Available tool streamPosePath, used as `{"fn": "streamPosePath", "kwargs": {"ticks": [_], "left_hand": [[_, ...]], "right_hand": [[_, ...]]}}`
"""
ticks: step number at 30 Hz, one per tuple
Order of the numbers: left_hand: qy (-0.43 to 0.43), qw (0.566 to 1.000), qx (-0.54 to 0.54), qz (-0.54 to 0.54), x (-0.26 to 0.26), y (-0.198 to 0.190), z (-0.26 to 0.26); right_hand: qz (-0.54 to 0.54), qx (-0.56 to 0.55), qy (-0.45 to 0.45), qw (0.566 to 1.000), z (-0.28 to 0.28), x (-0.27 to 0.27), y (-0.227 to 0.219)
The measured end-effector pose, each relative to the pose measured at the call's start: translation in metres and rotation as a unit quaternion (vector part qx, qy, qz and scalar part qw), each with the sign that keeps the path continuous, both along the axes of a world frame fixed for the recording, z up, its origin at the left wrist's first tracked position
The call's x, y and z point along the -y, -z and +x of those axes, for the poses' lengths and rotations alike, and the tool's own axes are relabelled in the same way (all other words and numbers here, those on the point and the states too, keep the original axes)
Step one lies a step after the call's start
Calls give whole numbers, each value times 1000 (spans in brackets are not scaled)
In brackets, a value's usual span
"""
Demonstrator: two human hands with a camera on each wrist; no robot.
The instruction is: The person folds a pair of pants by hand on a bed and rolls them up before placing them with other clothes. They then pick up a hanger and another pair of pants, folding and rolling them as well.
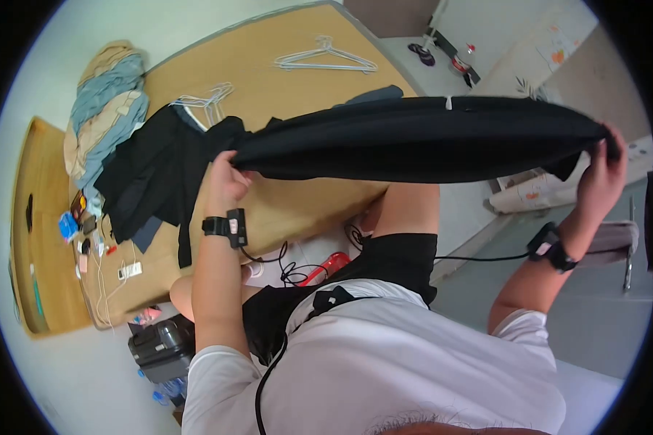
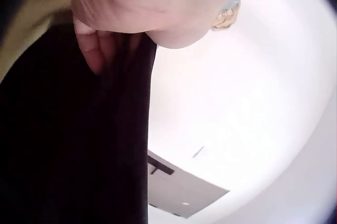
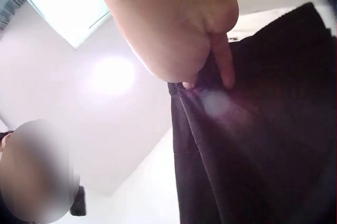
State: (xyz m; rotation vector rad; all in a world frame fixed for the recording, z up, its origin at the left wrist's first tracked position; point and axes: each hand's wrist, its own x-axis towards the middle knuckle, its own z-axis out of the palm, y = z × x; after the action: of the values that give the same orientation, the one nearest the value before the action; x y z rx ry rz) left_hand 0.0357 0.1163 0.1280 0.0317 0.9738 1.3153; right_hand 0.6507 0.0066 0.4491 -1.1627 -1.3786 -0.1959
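Note:
A black garment is stretched sideways in the air between both hands, a small white tag at its upper edge. My left hand grips its left end; in the left wrist view the fingers of that hand curl into the dark cloth. At the far right my right hand pinches the other end, which bunches at the fingertips. The right wrist view shows this hand holding the cloth's edge, with folds hanging below. Both thumbs are mostly hidden.
Black clothing with white hangers lies on the bed, left. More hangers lie at its far side. Crumpled bedding, small items and a power strip are at the left. A black suitcase stands below.

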Motion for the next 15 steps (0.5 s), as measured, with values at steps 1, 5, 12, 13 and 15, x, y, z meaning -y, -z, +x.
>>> {"fn": "streamPosePath", "kwargs": {"ticks": [1, 5, 12, 13, 15], "left_hand": [[29, 999, -16, -25, 8, 4, 7], [109, 987, -91, -80, 25, 27, 24], [243, 968, -42, -52, 32, -43, 46], [299, 951, -69, -33, 31, -54, 46], [336, 932, -137, -6, 34, -88, 52]], "right_hand": [[-1, 31, -12, 999, -2, -14, -31], [13, 195, -83, 977, -31, -89, -163], [106, 333, -83, 933, -119, -102, -327], [119, 345, -82, 927, -135, -97, -344], [138, 367, -78, 917, -166, -85, -369]]}}
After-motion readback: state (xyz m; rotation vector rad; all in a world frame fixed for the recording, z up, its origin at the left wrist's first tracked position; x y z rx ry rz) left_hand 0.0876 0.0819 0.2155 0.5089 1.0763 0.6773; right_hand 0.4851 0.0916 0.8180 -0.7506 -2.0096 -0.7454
